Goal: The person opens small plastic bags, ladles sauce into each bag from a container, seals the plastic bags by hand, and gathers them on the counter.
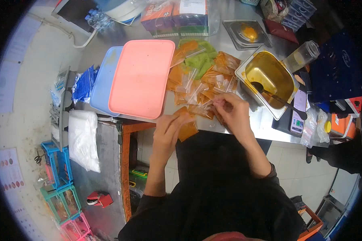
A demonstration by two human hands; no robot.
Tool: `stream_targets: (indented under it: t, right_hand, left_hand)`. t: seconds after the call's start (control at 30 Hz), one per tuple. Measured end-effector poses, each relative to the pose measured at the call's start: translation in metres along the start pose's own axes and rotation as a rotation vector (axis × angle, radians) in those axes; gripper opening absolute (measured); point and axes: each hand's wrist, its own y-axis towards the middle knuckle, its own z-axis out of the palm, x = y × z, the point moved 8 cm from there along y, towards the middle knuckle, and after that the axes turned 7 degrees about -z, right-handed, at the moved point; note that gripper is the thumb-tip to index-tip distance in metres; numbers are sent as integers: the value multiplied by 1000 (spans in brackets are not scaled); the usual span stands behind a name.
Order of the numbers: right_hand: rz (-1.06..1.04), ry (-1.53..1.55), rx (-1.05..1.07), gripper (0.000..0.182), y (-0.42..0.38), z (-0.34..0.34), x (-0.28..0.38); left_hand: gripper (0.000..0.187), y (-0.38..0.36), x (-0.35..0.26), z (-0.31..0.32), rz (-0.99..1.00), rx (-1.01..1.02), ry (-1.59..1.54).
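Note:
My left hand [167, 130] grips the top of a small clear plastic bag of orange sauce [188, 131], which hangs at the table's front edge. My right hand [234, 113] is closed in a pinch beside the pile, thumb and forefinger together; what lies between its fingertips is too small to make out. Several filled sauce bags [182, 78] lie heaped between and beyond my hands, partly on a green cloth [201, 60].
Left of the bags, a pink tray [142, 78] overlaps a blue tray [101, 90]. At right stands a sauce-smeared metal container [255, 68] with a black ladle [283, 102] across it. Nearby are a metal lid [234, 38], a clear jar [301, 56] and a phone [298, 112].

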Motion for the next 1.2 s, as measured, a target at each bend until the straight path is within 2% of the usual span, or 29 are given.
stream_targets:
  t: [0.1,0.17,0.23,0.27,0.3,0.37,0.4,0.43,0.47,0.5,0.57,0.67,0.73,0.77,0.83,0.87,0.97,1.03,1.07,1.1,1.2]
  right_hand:
    - [92,106,-4,17,2,-6,-7]
    - [226,393,-95,16,5,-8,-12]
    - [177,454,-136,15,14,-6,-2]
    - [134,513,-179,15,17,-6,5]
    - [135,515,-182,15,19,-5,11]
    - [-228,195,-53,19,23,0,53]
    - [-381,148,1,18,23,9,65]
    - [-377,150,-1,18,20,16,63]
    - [-380,127,99,17,16,31,61]
    - [-385,102,199,17,12,45,59]
    - [-385,137,194,18,6,48,58]
    - [-304,153,205,17,-1,42,55]
    - [-282,205,236,17,-4,38,57]
    - [-280,204,233,17,-5,37,53]
    - [-336,-58,188,14,-11,29,47]
    - [-335,-61,186,14,-13,21,45]
    - [-203,-17,199,18,-10,-3,43]
    - [72,134,89,17,-1,-24,34]
    - [104,122,39,17,3,-28,32]
    - [105,120,33,17,9,-25,33]
    - [-196,230,-159,16,30,-13,49]
  left_hand:
    - [27,4,8,2,-68,54,-4]
    - [27,11,7,-4,-83,59,8]
    - [26,14,-17,-7,212,83,211]
    - [26,13,-17,-7,215,84,214]
    - [26,10,-17,-5,229,93,241]
    - [26,6,-14,3,244,110,267]
    - [25,6,-14,3,256,21,266]
    - [25,5,-16,1,268,-68,265]
    - [25,7,-18,5,268,-65,267]
    - [24,11,-21,0,256,-183,280]
    - [23,16,-21,-6,247,-297,288]
    - [22,15,-13,-5,257,-275,217]
    - [23,11,-2,6,284,-92,153]
    - [23,11,0,6,287,-90,151]
    - [22,11,-5,6,313,-92,205]
    - [22,10,-3,5,315,-92,203]
    - [21,6,3,1,340,-113,300]
    - [21,5,4,2,365,-94,320]
    - [21,3,5,3,366,-91,318]
    - [21,3,7,5,352,-97,349]
    - [20,5,1,5,350,-125,410]
